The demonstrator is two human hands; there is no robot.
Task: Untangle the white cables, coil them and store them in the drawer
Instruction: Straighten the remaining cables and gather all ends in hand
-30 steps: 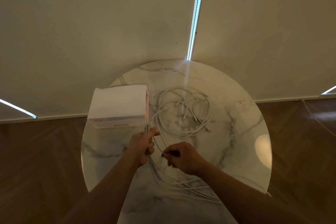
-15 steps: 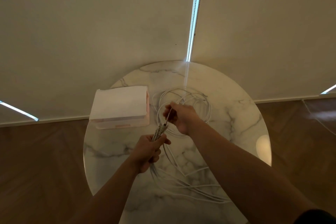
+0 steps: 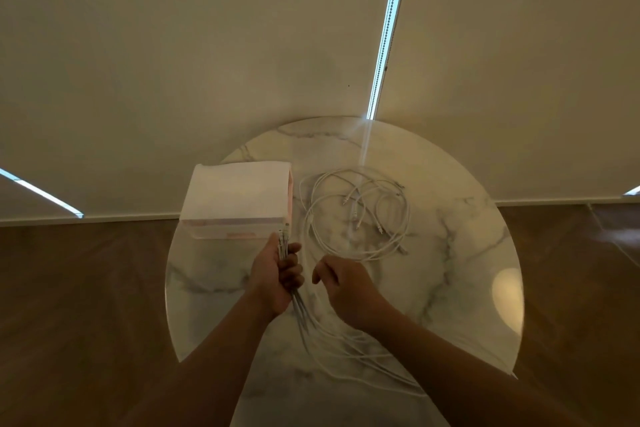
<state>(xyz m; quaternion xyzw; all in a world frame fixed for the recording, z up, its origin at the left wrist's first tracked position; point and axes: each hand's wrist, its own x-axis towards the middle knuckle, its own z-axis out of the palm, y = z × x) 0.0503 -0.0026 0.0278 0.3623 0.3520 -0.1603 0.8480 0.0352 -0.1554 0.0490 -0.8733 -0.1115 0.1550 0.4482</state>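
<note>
On the round marble counter (image 3: 450, 288), seen from the head camera, the white cables sit in two lots. The left hand (image 3: 277, 274) is clenched tight round a bundle of cables (image 3: 301, 315). The plug ends poke up out of the top of the fist, right at the near right corner of the drawer box (image 3: 235, 198). The long strands fan out below the fist, down and to the right across the marble and under the right forearm toward the near edge.

The right hand (image 3: 346, 288) hovers just beside the left, back of the hand up and thumb stuck out toward the fist. Its fingers are curled underneath, and I cannot tell whether they pinch a strand.

Beyond both hands lies the loose tangle (image 3: 360, 215): thin white loops overlapping in a rough ring, with several plug ends lying inside it. It is flat on the marble, just beside the box's right side.

The drawer box stands on the left of the counter, with a white top and a pinkish side. Its drawer front (image 3: 235, 234) is pale and translucent and is pushed in flush. What is inside does not show.
</note>
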